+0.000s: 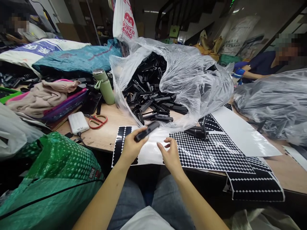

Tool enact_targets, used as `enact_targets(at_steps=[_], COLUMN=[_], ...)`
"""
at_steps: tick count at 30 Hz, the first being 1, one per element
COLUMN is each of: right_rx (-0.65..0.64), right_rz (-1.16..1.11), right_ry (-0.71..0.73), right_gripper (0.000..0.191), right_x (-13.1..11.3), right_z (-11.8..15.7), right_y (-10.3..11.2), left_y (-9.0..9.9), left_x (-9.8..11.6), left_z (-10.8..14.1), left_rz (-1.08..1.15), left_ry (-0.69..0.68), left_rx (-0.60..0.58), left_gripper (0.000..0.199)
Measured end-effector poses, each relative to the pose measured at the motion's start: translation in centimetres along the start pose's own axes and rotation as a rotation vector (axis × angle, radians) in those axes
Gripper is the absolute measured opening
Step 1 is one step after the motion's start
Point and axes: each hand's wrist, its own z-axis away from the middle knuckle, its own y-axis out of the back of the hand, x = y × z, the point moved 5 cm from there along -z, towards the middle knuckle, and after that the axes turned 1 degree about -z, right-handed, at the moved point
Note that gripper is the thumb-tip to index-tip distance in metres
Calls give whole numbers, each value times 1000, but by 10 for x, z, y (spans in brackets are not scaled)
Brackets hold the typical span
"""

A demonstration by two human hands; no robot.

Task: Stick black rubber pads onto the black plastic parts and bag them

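A black plastic part (146, 131) is gripped in my left hand (133, 144), tilted up to the right over a white backing sheet (151, 151). To its right, my right hand (171, 155) has its thumb and fingers apart; no object shows between them. Beneath and right of that hand lies a sheet of round black stickers (206, 153). Another black part (196, 131) rests on the sheet's upper edge. Beyond the hands, a clear plastic bag (192, 86) lies open, with many black parts (153, 102) spilling from its mouth.
Left of the bag stand a green bottle (107, 91), red-handled scissors (97, 122) and a white power bank (78, 122) with a cable. A green sack (59, 159) rises at the table's lower left. Another person (266, 64) sits at the right, behind plastic bags.
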Motion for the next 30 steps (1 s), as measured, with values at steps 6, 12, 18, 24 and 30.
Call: enact_targets(at_steps=[6,12,18,24,30], right_rx=[-64,-203,-376,-355,-388], right_rz=[4,101,568,521,38], right_ry=[49,135,129,146,181], right_gripper=[19,9,13,15,9], right_x=[4,0,-22,-23,-43], right_z=[4,6,33,46,49], right_y=[2,-18,-91,-105,-74], left_y=[-36,-24,2,32,64], left_x=[-12,-61,-69,-45,-38], left_z=[-95,-107,-101,-84,-29], left_rz=[-734,-806,-673,-344,445], left_ry=[-23,83,64,30,306], left_rx=[309,158,151,250,232], left_gripper=[35,17,25,30,28])
